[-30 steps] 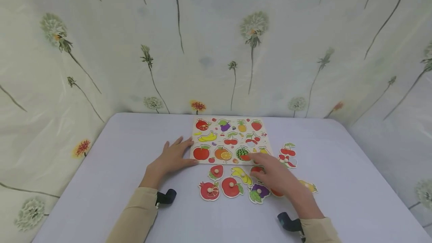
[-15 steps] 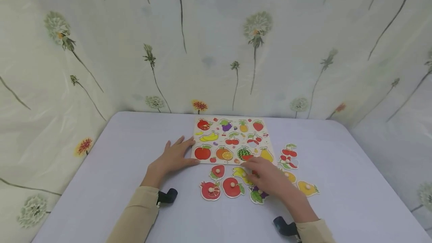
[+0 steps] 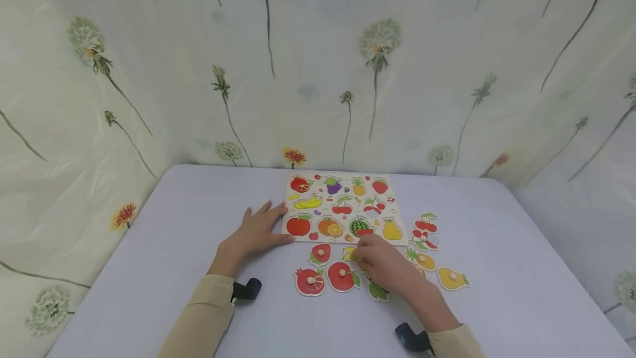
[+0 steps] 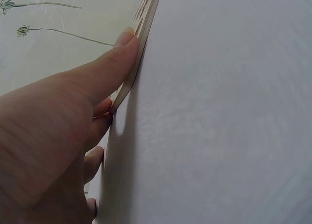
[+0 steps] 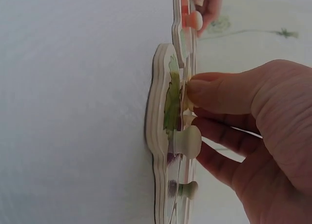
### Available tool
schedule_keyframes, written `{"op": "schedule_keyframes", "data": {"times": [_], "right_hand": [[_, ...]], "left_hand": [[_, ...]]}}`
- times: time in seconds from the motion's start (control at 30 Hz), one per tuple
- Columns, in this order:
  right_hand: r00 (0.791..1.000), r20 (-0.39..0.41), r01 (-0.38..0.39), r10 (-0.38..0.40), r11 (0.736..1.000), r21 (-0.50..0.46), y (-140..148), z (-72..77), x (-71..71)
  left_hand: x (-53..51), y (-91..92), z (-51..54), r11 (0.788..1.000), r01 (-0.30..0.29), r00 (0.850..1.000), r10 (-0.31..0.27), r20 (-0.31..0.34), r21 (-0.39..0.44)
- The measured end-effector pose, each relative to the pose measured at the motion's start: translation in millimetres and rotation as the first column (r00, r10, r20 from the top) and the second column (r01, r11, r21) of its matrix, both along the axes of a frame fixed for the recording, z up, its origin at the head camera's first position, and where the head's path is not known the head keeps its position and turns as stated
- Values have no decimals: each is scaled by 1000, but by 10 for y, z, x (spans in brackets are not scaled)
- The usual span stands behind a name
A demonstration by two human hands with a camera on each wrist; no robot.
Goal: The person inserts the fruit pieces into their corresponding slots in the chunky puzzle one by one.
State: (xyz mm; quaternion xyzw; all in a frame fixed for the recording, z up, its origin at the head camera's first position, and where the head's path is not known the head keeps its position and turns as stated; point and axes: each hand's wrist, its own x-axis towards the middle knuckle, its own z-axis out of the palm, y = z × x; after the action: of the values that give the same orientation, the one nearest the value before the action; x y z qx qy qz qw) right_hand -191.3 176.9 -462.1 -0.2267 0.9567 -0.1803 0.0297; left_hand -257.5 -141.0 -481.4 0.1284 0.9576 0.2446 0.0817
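A fruit puzzle board (image 3: pixel 353 221) with printed fruit shapes lies flat at the middle back of the table. My left hand (image 3: pixel 252 235) rests at its left front corner, fingers spread, the thumb (image 4: pixel 109 68) against the board's edge in the left wrist view. Just in front of the board, my right hand (image 3: pixel 382 264) pinches the yellow banana puzzle piece (image 3: pixel 347 253) between thumb and fingers; most of that piece is hidden. Beneath the hand, a grape piece (image 3: pixel 377 291) is partly covered. In the right wrist view, the grape piece's knob (image 5: pixel 187 142) stands close to the fingers.
Strawberry (image 3: pixel 320 253), pomegranate (image 3: pixel 310 282) and apple (image 3: pixel 343 277) pieces lie in front of the board. Right of it are cherry pieces (image 3: pixel 425 225), a pineapple piece (image 3: pixel 424 260) and a pear piece (image 3: pixel 453 278). A dandelion-printed curtain (image 3: pixel 308 70) hangs behind.
My right hand has moved left and slightly toward me, from over the board's lower right edge to the banana piece, uncovering the pear slot and pineapple piece. The left hand stays at the board.
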Motion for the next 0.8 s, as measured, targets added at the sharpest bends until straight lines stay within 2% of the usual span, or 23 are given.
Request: {"op": "schedule_keyframes", "data": {"times": [0.37, 0.8], "right_hand": [[999, -29, 31, -30, 999, 27, -36, -6, -6], [997, -69, 22, -20, 999, 34, -42, -7, 12]], "left_hand": [[-31, -9, -59, 1000, -7, 1000, 6, -15, -12], [-39, -19, -85, 1000, 3, 1000, -3, -3, -7]]}}
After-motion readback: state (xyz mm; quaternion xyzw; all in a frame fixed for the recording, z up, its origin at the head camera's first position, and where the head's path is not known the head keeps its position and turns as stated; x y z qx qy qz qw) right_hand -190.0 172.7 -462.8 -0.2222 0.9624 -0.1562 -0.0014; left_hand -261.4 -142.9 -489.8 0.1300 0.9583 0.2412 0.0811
